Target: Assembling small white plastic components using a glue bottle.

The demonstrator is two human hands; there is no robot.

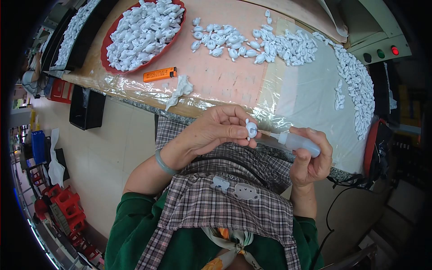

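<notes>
Between the thumb and fingers of my left hand (220, 129) is a small white plastic figure part (251, 128), held just beyond the table's front edge. My right hand (310, 157) grips a translucent squeeze bottle (300, 143), tilted on its side. The bottle's thin nozzle points left and meets the white part, or comes very close to it; contact is too small to tell. Small white parts of like kind lie loose on the table in a middle group (220, 38), a denser pile (288, 47) and a long band (355, 81) at the right.
A red scalloped bowl (104, 49) heaped with white parts stands at the back left. Near it are an orange lighter (159, 74) and a crumpled white tissue (181, 91). A machine with coloured buttons (380, 53) sits back right. A black bin (85, 108) is beyond the table's left edge.
</notes>
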